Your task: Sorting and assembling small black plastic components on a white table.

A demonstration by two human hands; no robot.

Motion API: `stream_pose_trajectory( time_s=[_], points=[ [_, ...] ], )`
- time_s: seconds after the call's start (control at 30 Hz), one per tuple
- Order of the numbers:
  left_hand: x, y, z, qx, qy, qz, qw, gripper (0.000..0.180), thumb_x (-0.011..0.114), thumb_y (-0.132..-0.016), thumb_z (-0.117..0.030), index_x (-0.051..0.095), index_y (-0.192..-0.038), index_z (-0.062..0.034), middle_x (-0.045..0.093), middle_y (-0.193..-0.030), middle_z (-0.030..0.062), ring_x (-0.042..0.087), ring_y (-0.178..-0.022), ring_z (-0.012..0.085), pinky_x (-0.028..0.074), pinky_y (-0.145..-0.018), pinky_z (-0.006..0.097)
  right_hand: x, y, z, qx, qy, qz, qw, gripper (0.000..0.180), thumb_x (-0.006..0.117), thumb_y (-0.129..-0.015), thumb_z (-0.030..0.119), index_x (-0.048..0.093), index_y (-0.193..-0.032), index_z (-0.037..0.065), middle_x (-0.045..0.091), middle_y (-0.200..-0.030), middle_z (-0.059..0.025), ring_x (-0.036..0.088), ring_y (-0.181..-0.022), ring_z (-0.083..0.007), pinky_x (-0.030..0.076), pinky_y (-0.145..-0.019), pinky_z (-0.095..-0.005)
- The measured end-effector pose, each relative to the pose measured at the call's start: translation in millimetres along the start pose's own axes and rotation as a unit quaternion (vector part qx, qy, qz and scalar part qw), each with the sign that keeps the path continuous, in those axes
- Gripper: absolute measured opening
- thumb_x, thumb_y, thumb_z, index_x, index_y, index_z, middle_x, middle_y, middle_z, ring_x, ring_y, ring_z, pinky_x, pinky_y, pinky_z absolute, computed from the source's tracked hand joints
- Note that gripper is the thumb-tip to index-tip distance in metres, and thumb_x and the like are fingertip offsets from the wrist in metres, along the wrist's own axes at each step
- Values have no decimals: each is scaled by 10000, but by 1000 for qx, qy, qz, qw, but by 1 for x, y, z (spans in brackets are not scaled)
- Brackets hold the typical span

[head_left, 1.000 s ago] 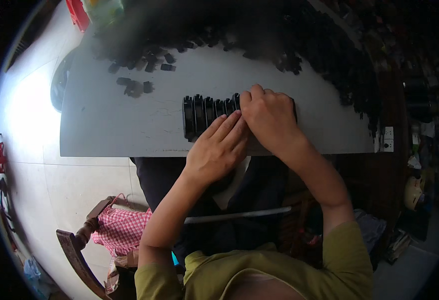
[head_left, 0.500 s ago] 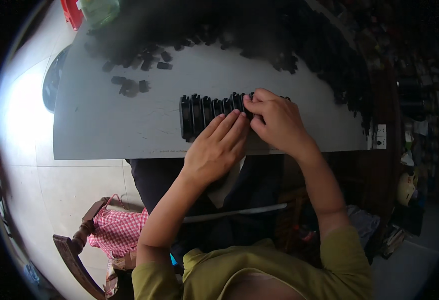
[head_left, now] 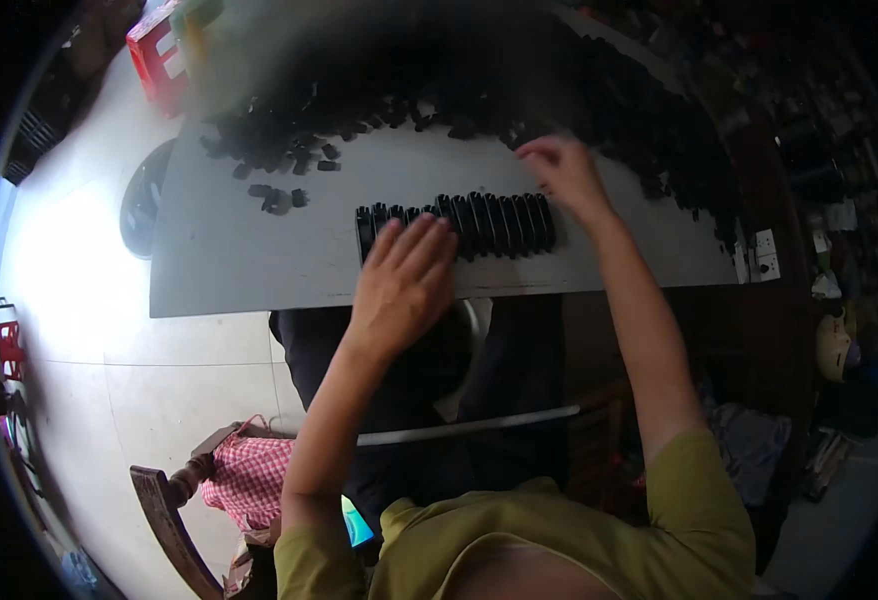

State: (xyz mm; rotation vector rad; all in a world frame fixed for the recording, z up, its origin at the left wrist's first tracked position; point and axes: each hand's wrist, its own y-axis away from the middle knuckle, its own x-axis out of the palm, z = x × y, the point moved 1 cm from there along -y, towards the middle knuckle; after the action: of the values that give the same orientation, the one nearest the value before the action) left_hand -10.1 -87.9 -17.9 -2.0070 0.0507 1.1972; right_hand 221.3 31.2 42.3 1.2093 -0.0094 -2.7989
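Row of slim black plastic-looking pieces (head_left: 499, 226) on flat grey tabletop (head_left: 259, 255); left hand (head_left: 401, 290) over row's left part, fingers extended, slightly parted; right hand (head_left: 567, 178) near row's right end, fingers bent, blurred, cannot tell if holding anything

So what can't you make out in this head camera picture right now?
Head view:
Near ends of the leftmost pieces in the row of black pieces: hidden by the left hand.
Whether the right hand holds anything: blurred.
Separate pieces in the far black heap: lost in dark haze.
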Motion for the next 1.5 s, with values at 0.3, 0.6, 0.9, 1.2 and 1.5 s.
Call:
stream_pose_trajectory(
  time_s=[0.3,0.6,0.9,1.2,1.5],
  points=[
    [-7,-1,6,-60,-25,157,985,541,604,-880,-405,474,-1390,-278,373,-1492,36,302,-1393,294,205,-1075,675,-3,-61,-105,92,123,-194,969,230,729,-829,245,652,-862,31,681,-835,-90,653,-768,-227,519,-681,-365],
    [-8,-1,8,-65,-28,171,983,506,599,-883,-421,506,-1360,-283,427,-1451,27,337,-1378,270,206,-1071,679,21,10,-6,-42,-24,-27,998,154,732,-804,141,673,-885,24,666,-802,-56,621,-709,-146,499,-652,-288],
    [-8,-2,7,-63,-15,154,986,531,648,-842,-384,513,-1346,-285,450,-1425,17,364,-1359,258,222,-1063,669,70,25,21,-228,-18,-43,972,97,752,-748,88,704,-826,56,606,-803,-41,606,-773,-206,487,-678,-321],
    [-8,-1,7,-59,-13,144,988,506,636,-853,-401,529,-1328,-264,462,-1408,27,382,-1345,253,246,-1047,675,74,25,17,-241,-48,-78,966,100,782,-698,69,722,-778,61,626,-783,-52,590,-815,-224,480,-698,-333],
    [-7,-1,9,-63,-6,136,989,521,650,-836,-406,539,-1321,-252,478,-1393,28,388,-1343,247,254,-1030,691,54,41,45,-348,243,1,905,56,678,-803,102,724,-819,73,568,-955,-40,526,-929,-215,427,-832,-374]
  ],
)
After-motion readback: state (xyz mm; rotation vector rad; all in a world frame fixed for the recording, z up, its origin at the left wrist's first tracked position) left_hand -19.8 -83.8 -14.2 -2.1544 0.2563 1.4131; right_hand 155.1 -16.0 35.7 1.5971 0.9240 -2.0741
